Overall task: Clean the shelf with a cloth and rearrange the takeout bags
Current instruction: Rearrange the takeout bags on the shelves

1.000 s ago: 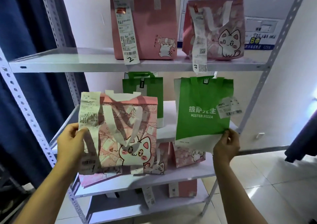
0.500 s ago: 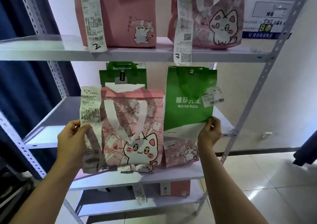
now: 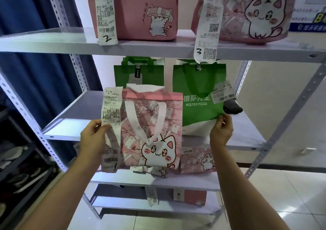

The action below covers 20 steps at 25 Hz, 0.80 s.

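The left hand is gripping the upright pink cat bag by its left edge, at three o'clock from its fingers, while the right hand is pinching the green Mister Pizza bag at eleven o'clock, standing on the middle shelf.

Pink cat-print takeout bag: upright, white handles, long receipt on its left side, held in front of the middle shelf. Green Mister Pizza bag: upright at its 2 o'clock, tagged. Second green bag: behind, at 12 o'clock.
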Tool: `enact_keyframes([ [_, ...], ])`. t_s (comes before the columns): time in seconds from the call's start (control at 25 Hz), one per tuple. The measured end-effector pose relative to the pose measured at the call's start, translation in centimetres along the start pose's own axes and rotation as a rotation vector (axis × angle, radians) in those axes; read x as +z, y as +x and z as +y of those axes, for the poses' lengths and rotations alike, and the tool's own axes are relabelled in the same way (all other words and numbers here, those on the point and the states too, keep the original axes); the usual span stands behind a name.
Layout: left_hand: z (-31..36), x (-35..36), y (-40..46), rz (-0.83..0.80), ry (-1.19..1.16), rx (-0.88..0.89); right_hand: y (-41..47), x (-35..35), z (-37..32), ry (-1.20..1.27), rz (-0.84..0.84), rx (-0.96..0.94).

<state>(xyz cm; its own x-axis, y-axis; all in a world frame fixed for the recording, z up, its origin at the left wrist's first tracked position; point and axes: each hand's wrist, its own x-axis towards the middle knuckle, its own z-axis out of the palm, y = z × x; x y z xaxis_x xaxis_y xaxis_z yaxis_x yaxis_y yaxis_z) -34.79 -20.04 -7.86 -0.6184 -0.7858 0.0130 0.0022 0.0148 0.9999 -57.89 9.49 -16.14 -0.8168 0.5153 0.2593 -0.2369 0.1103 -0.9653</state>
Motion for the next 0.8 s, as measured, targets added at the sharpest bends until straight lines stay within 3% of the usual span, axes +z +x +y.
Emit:
enact_keyframes([
  [0.4, 0.2, 0.0, 0.5, -0.039, 0.009, -0.024, -4.9, -4.3, -1.9, -0.02, -0.006, 0.041],
  [0.6, 0.5, -1.1, 0.6, -0.046, -0.02, -0.017, -12.6, -3.1, -7.7, 0.144, -0.461, -0.052],
  [0.8, 2.9, -5.2, 1.4, -0.062, -0.073, 0.061, -17.6, -0.9, -13.2, 0.255, -0.528, -0.086],
])
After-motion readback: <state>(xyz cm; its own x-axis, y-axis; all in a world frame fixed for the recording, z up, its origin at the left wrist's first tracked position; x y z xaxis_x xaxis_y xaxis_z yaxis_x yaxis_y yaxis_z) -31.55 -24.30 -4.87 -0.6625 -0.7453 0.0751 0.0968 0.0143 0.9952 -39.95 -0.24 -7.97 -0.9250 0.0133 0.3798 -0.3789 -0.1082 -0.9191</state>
